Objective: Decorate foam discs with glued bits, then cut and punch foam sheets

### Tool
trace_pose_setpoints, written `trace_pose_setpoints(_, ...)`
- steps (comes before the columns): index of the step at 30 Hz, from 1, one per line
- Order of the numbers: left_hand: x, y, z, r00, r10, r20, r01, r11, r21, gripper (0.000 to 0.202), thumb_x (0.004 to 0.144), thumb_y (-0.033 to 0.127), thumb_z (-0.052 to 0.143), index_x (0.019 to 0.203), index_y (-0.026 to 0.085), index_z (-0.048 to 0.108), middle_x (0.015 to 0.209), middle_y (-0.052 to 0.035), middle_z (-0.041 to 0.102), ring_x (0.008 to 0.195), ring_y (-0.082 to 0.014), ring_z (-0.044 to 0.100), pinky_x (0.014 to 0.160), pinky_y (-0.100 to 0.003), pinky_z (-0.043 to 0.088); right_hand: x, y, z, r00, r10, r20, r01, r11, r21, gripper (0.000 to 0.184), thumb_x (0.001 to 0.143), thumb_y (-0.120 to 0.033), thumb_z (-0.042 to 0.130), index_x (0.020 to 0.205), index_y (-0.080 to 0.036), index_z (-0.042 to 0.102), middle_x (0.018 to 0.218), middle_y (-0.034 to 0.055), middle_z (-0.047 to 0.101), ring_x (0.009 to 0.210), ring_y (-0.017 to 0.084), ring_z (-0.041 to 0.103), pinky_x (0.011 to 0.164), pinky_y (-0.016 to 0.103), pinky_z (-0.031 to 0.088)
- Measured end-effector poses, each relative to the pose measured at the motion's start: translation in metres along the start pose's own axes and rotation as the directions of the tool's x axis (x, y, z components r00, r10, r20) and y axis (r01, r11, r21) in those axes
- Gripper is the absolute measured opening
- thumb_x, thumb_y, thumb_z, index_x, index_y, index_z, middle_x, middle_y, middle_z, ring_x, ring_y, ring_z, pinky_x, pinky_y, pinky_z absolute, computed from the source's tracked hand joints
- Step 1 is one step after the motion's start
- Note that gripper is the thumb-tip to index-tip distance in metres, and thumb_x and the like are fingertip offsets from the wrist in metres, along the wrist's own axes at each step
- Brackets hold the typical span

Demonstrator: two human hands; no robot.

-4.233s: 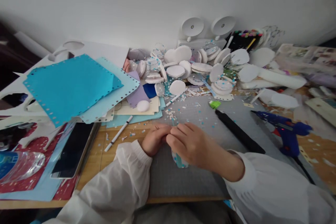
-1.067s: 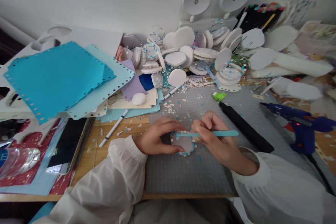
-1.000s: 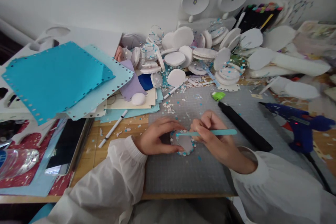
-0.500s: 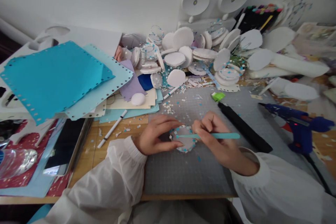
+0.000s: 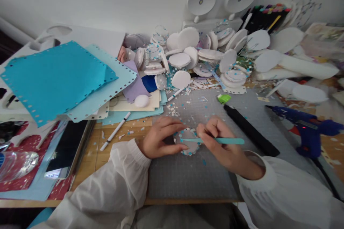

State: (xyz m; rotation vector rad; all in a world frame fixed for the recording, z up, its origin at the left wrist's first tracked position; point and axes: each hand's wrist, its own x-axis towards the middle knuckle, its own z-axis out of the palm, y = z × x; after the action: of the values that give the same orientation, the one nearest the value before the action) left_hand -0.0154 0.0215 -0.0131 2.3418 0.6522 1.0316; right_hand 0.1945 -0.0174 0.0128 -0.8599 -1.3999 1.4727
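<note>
A small white round disc [image 5: 189, 145] with blue and white bits round its rim lies on the grey cutting mat [image 5: 188, 179]. My left hand [image 5: 159, 137] curls round the disc's left side, thumb and fingers pinching its edge. My right hand [image 5: 219, 143] is closed on a thin teal stick tool [image 5: 215, 140], held level, its tip resting on the disc's left part.
A heap of white foam discs [image 5: 204, 57] lies behind the mat. A blue glue gun [image 5: 306, 125] and a black bar [image 5: 248, 134] lie to the right. Blue punched paper sheets [image 5: 59, 78], a phone [image 5: 68, 148] and a white pen [image 5: 115, 131] are on the left.
Four seconds ago both hands were closed together over the piece. Since then they have parted, the disc lies flat, and the teal tool has shifted slightly lower across it.
</note>
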Motion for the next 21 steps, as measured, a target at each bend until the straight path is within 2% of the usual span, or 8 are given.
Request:
trace_pose_setpoints(4, 0.0007, 0.0007, -0.0002, 1.000, 0.002, -0.005, -0.002, 1.000, 0.007, 0.045, 0.081, 0.046, 0.068, 0.112, 0.015, 0.063, 0.103, -0.0143, 0.069, 0.093, -0.0242, 0.066, 0.079, -0.036, 0.052, -0.0001, 0.0011, 0.0007, 1.000, -0.002, -0.001, 0.002, 1.000, 0.011, 0.029, 0.096, -0.033, 0.049, 0.075, -0.024, 0.029, 0.067, -0.0044, 0.034, 0.055, 0.012, 0.027, 0.051, 0.029, 0.024)
trace_pose_setpoints(9, 0.0019, 0.0027, -0.0012, 1.000, -0.008, -0.010, 0.008, 1.000, 0.007, 0.044, 0.082, 0.047, 0.066, 0.113, 0.016, 0.063, 0.102, -0.0136, 0.070, 0.093, -0.0236, 0.067, 0.079, -0.035, 0.052, -0.0002, 0.0018, 0.0008, 0.997, -0.012, -0.077, 0.017, 0.998, 0.065, 0.028, 0.094, -0.032, 0.051, 0.077, -0.025, 0.031, 0.067, -0.0047, 0.033, 0.057, 0.013, 0.028, 0.053, 0.028, 0.026)
trace_pose_setpoints(15, 0.0018, 0.0025, -0.0010, 1.000, 0.015, -0.017, -0.015, 1.000, -0.008, 0.045, 0.081, 0.047, 0.068, 0.112, 0.014, 0.063, 0.101, -0.0149, 0.069, 0.093, -0.0240, 0.067, 0.079, -0.035, 0.053, -0.0005, 0.0013, 0.0016, 0.999, -0.002, -0.033, 0.003, 0.999, 0.040, 0.026, 0.095, -0.030, 0.051, 0.078, -0.025, 0.032, 0.068, -0.0052, 0.037, 0.056, 0.012, 0.028, 0.051, 0.027, 0.025)
trace_pose_setpoints(21, 0.0018, 0.0032, -0.0017, 1.000, 0.010, -0.017, -0.010, 1.000, -0.021, 0.047, 0.081, 0.046, 0.068, 0.118, 0.017, 0.061, 0.104, -0.0133, 0.068, 0.093, -0.0232, 0.066, 0.080, -0.034, 0.052, 0.0038, -0.0010, 0.0028, 0.998, 0.037, -0.047, -0.036, 0.999, 0.020, 0.029, 0.091, -0.032, 0.058, 0.078, -0.024, 0.033, 0.067, -0.0060, 0.040, 0.053, 0.010, 0.031, 0.049, 0.026, 0.025)
